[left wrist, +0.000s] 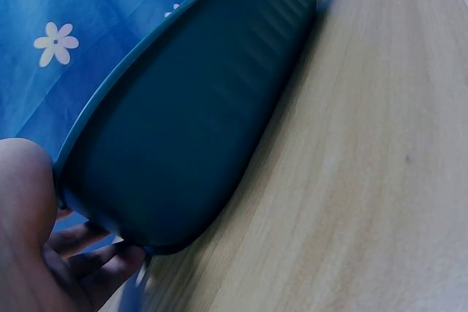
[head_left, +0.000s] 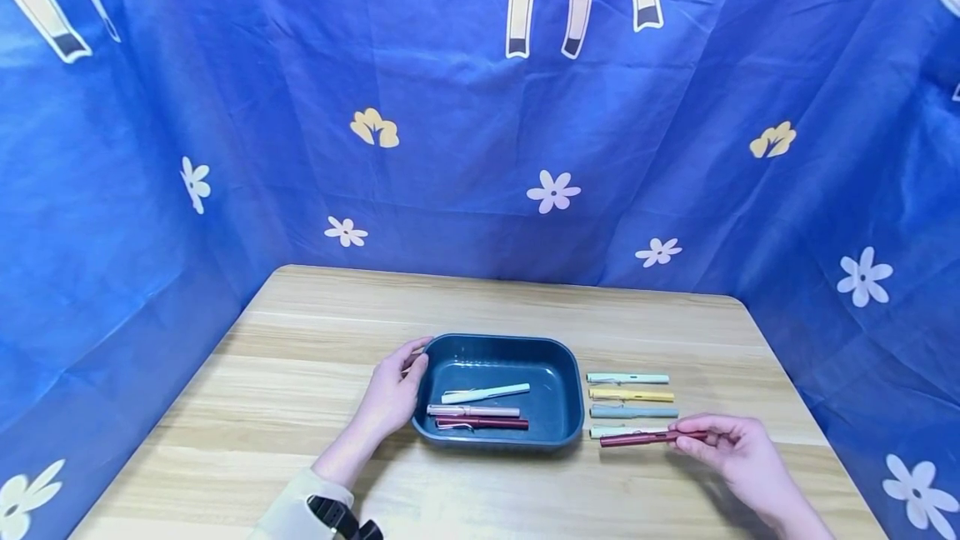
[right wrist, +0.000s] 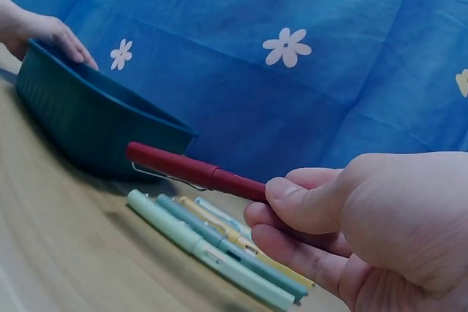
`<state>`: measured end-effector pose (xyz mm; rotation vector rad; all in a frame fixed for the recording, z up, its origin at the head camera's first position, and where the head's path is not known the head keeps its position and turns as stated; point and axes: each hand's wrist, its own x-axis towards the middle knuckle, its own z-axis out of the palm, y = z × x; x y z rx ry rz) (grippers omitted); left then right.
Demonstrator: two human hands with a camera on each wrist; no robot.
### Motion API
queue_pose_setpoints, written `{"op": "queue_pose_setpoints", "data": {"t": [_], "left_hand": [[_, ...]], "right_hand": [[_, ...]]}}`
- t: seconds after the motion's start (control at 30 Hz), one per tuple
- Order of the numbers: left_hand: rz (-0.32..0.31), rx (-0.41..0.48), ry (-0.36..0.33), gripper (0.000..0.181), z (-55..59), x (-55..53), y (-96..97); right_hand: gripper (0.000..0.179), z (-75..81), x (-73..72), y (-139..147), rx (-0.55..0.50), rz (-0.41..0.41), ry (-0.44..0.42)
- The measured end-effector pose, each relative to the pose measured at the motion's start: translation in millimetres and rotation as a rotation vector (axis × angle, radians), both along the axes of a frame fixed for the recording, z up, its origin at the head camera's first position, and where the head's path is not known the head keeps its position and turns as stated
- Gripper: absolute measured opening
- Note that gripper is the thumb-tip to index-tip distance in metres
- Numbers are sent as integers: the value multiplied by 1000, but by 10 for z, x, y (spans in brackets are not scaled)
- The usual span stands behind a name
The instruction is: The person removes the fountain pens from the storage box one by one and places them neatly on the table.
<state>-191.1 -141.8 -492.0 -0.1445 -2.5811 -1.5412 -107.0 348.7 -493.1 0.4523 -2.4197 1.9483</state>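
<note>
Toward the table's right edge, the right hand [head_left: 738, 457] pinches a slim dark red pen [head_left: 637, 440] with a wire clip, thumb against fingers at one end, clip end pointing left; pen held just above the pale wooden table [head_left: 525, 490]. Looks light and stiff, likely hard plastic; smooth barrel could turn in the grip, so a hold nearer the middle should balance better. Below and beyond it, a side-by-side row, near to far: pale green pen [right wrist: 168, 221], grey-blue pen [head_left: 633, 412], yellow pen [head_left: 633, 395], pale mint pen [head_left: 630, 377]. Left of the row, a dark teal rectangular tray [head_left: 495, 361], rounded corners, apparently plastic; left hand [head_left: 397, 390] grasps its left end, fingers curled round the wall. Inside, toward the near wall: a second dark red pen [head_left: 487, 423], a lilac pen [head_left: 480, 412] close alongside, then a whitish-mint pen [head_left: 487, 393] lying slightly aslant. Past the table's far edge, a blue flowered cloth [head_left: 465, 215].
</note>
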Motion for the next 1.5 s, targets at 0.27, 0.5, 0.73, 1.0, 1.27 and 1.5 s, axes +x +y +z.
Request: {"op": "queue_pose_setpoints", "data": {"t": [0.27,0.5,0.73,1.0,1.27,1.5], "left_hand": [[-1,0,-1,34,3,8,-4],[-8,7,-1,35,-16,4,-10],[-5,10,3,34,-12,4,-8],[-6,10,4,34,5,14,-2],[-7,5,8,34,23,15,7],[-8,10,9,34,22,14,4]], "right_hand": [[23,-96,17,-35,52,-54,-63],[22,-175,29,-48,22,-14,-47],[21,-212,22,-34,65,4,7],[16,-217,21,-48,272,-10,120],[15,-229,24,-68,384,-26,165],[17,-286,7,-45,411,-45,189]]}}
